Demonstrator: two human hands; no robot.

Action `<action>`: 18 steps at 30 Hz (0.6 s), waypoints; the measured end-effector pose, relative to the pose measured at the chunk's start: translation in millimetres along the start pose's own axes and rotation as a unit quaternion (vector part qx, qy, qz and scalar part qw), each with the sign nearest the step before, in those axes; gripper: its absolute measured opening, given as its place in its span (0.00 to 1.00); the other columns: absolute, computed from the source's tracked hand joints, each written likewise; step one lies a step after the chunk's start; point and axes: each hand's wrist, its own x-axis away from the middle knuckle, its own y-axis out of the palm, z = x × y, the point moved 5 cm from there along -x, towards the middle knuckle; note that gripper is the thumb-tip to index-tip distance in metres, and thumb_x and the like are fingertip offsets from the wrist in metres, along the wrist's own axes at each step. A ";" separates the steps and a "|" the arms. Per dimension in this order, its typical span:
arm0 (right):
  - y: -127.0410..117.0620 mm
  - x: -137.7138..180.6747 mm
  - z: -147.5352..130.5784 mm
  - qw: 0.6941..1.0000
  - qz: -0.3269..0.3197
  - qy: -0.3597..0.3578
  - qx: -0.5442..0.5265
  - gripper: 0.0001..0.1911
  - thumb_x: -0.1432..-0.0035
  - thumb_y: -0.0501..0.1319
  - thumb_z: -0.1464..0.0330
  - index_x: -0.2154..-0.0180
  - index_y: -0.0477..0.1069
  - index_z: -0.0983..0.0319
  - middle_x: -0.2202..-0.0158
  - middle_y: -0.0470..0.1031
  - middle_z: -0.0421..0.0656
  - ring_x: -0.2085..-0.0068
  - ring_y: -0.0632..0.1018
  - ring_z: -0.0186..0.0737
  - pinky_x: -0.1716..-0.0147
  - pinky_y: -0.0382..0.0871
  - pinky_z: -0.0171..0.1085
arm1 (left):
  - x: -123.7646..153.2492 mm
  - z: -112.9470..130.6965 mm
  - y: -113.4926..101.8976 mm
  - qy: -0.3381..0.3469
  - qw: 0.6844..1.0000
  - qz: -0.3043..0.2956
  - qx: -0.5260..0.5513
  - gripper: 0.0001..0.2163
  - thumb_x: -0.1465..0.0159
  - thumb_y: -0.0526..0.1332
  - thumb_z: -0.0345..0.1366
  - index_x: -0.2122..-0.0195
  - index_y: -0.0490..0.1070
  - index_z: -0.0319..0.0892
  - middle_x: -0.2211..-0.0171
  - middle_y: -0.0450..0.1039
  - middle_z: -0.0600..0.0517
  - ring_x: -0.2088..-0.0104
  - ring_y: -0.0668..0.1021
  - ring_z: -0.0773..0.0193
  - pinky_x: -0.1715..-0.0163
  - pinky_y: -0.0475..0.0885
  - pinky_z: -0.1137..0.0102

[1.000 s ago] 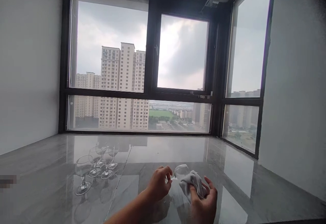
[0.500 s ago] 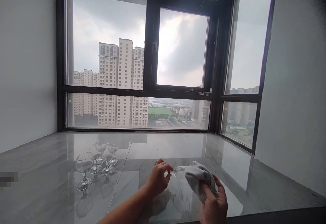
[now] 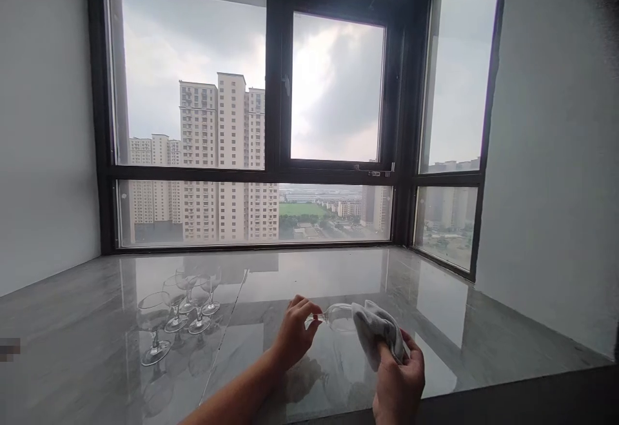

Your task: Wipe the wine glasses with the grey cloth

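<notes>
My left hand (image 3: 298, 328) pinches the stem of a clear wine glass (image 3: 340, 318), which lies sideways in the air above the sill with its bowl toward the right. A grey-white cloth (image 3: 378, 331) is bunched in my right hand (image 3: 400, 373), the fingers wrapped into it. The cloth covers the rim end of the bowl, so that end is hidden. Several more stemmed glasses (image 3: 153, 322) stand upright in a cluster to the left on the glossy sill.
The shiny grey stone sill (image 3: 261, 360) mirrors the windows and has a thin seam (image 3: 225, 335). Dark window frames (image 3: 271, 173) rise behind it. White walls (image 3: 546, 173) close both sides, and the sill's front edge runs along the lower right.
The view has shifted a little, moving the scene slightly left. The cloth sits nearer the rim end, showing more of the bowl. Both hands keep their holds.
</notes>
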 end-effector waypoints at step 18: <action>-1.8 6.6 -21.8 0.990 -0.002 -0.094 0.103 0.32 0.55 0.66 0.57 0.48 0.68 0.60 0.60 0.76 0.46 0.59 0.78 0.52 0.60 0.70 0.43 | 0.0 -5.3 5.4 -0.002 0.999 -0.032 -0.018 0.10 0.42 0.65 0.22 0.65 0.80 0.44 0.67 0.78 0.49 0.62 0.73 0.57 0.58 0.69 0.64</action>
